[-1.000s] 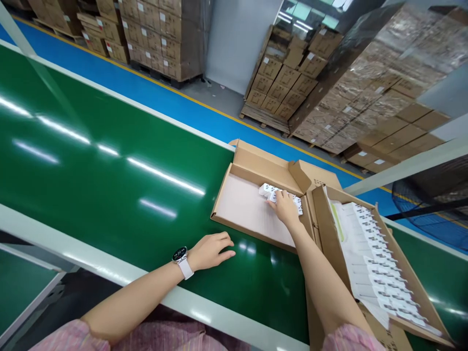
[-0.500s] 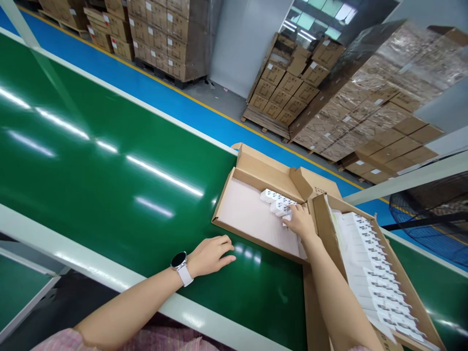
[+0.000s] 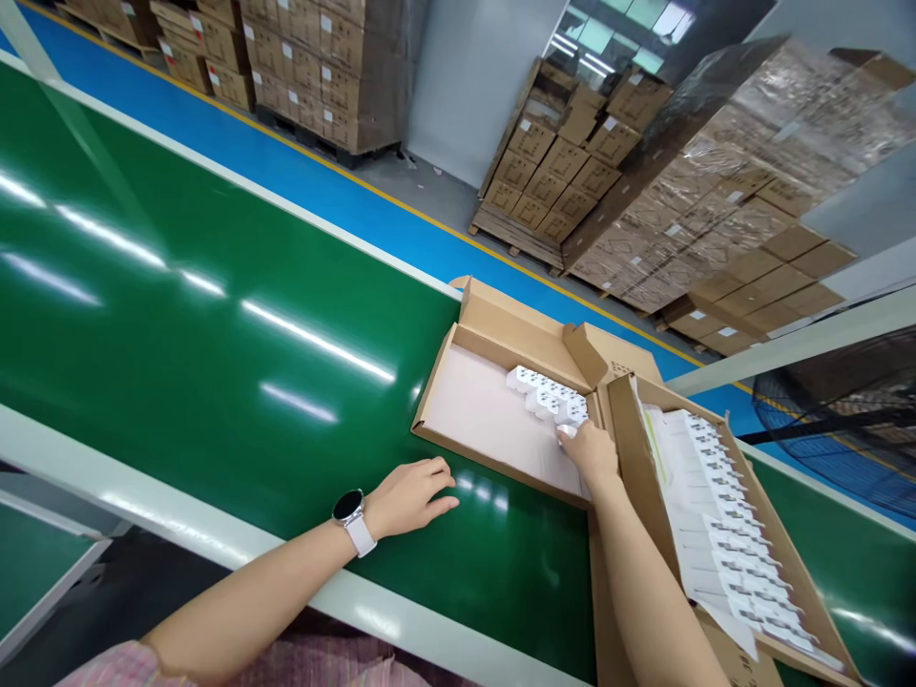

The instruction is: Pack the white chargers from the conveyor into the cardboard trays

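My right hand [image 3: 595, 452] reaches into a shallow open cardboard box [image 3: 493, 465], its fingers closed on a small white block-like piece [image 3: 567, 432]. Just beyond the fingers, several white pieces with dark metal-looking marks [image 3: 548, 391] stand in rows against the box's back right side. Pale lining covers the box floor. My left hand [image 3: 415, 498], with a watch on its wrist, rests over the green surface [image 3: 301, 429] left of the box. Its fingers are loosely bent and apart, holding nothing.
At my right stands a tilted cardboard box [image 3: 808, 563] holding long rows of white pieces with metal prongs [image 3: 744, 534]. A black fan [image 3: 844, 410] is at the far right. Stacked cartons [image 3: 551, 176] stand on pallets beyond the blue floor strip [image 3: 343, 215].
My right hand has drawn slightly toward me, away from the rows, and more white pieces show beyond its fingers. My left hand stays almost in place.
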Demonstrator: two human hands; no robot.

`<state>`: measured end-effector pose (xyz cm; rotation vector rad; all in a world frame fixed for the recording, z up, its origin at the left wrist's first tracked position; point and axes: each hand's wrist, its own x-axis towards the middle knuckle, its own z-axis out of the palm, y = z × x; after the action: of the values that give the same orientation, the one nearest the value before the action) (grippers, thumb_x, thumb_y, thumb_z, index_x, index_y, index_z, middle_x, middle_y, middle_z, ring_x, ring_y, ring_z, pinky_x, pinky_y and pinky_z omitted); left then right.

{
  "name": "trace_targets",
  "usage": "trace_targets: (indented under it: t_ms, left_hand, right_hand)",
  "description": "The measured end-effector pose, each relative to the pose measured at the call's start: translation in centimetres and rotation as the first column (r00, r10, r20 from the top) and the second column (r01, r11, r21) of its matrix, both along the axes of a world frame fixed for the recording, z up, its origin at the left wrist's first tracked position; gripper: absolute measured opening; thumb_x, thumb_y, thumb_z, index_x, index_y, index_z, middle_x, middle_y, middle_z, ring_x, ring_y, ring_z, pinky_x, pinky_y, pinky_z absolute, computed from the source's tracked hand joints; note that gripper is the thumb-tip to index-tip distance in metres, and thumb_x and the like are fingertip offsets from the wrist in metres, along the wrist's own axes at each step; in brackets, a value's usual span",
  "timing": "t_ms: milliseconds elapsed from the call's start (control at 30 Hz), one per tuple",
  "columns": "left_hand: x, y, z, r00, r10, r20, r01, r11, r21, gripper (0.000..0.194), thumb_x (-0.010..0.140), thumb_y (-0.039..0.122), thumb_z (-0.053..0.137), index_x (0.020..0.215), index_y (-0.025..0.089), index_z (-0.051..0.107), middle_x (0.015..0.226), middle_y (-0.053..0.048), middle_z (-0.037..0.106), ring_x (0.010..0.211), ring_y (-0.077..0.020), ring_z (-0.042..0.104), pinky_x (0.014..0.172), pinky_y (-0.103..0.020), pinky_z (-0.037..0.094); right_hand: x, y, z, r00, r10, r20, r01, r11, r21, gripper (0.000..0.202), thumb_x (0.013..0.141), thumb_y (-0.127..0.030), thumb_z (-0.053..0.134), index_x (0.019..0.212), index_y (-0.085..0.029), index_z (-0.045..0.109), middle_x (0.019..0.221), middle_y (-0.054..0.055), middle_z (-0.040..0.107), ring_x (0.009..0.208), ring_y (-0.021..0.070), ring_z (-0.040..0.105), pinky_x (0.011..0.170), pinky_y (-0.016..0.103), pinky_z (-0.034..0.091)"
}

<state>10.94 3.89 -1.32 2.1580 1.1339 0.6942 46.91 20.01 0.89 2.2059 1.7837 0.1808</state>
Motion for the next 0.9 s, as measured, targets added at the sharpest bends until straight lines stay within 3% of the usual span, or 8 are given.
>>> trace_targets:
  t_ms: [167,300,500,667,767,900]
  left_hand:
    - [0.0,-0.1,0.0,1.000,-0.004,0.007,0.004,1.000,-0.017,0.022,0.104,0.032,0.053,0.111,0.020,0.069,0.113,-0.006,0.068,0.095,-0.0192,0.070,0.081,-0.029,0.056]
    - [0.1,-0.2,-0.1,1.000,-0.009,0.018,0.010,0.999,-0.031,0.023,0.105,0.033,0.052,0.111,0.019,0.069,0.113,-0.006,0.067,0.094,-0.0188,0.070,0.081,-0.029,0.056]
    - [0.0,-0.1,-0.2,0.999,-0.005,0.034,0.005,1.000,-0.027,0.024,0.104,0.033,0.051,0.111,0.020,0.069,0.112,-0.006,0.067,0.094,-0.0191,0.069,0.083,-0.029,0.057]
    - [0.0,-0.1,0.2,1.000,0.013,0.016,-0.013,0.999,0.032,0.021,0.103,0.031,0.052,0.109,0.020,0.069,0.110,-0.006,0.068,0.092,-0.0192,0.070,0.080,-0.029,0.058]
    - [-0.1,-0.1,0.4,0.998,0.056,0.028,-0.060,0.988,0.144,0.023,0.104,0.028,0.048,0.114,0.020,0.068,0.108,-0.007,0.069,0.091,-0.0194,0.071,0.077,-0.029,0.058]
    - [-1.1,0.7,0.8,0.949,0.309,0.066,-0.316,0.909,0.271,0.030,0.106,0.027,0.045,0.130,0.022,0.062,0.129,-0.013,0.065,0.089,-0.0193,0.071,0.080,-0.033,0.060]
  right_hand:
    - [-0.6,-1.0,-0.1,1.000,-0.004,-0.017,0.004,1.000,0.008,0.041,0.098,-0.041,0.062,0.128,-0.012,0.060,0.111,0.021,0.069,0.103,0.0342,0.070,0.080,0.039,0.053]
    - [-0.1,-0.3,1.5,0.991,0.123,-0.052,-0.122,0.992,0.020,0.036,0.094,-0.031,0.065,0.128,-0.019,0.061,0.121,0.015,0.064,0.107,0.0296,0.068,0.083,0.035,0.051]
    - [-1.0,1.8,1.6,0.950,0.297,-0.092,-0.292,0.954,0.067,0.037,0.083,-0.004,0.063,0.118,-0.014,0.064,0.120,0.016,0.062,0.105,0.0269,0.063,0.090,0.033,0.045]
    - [-1.8,2.3,1.7,0.927,0.361,-0.106,-0.338,0.923,0.184,0.051,0.082,-0.002,0.055,0.131,-0.015,0.058,0.127,0.019,0.059,0.111,0.0315,0.058,0.095,0.039,0.044]
    - [-1.7,-0.2,1.5,0.935,0.336,-0.111,-0.294,0.913,0.282,0.048,0.090,-0.013,0.050,0.138,-0.014,0.053,0.129,0.021,0.058,0.116,0.0346,0.055,0.095,0.042,0.044]
    - [-1.3,-7.3,-1.1,0.935,0.296,-0.196,-0.181,0.873,0.453,0.040,0.101,-0.043,0.044,0.123,-0.014,0.061,0.119,0.022,0.063,0.113,0.0367,0.056,0.092,0.045,0.046]
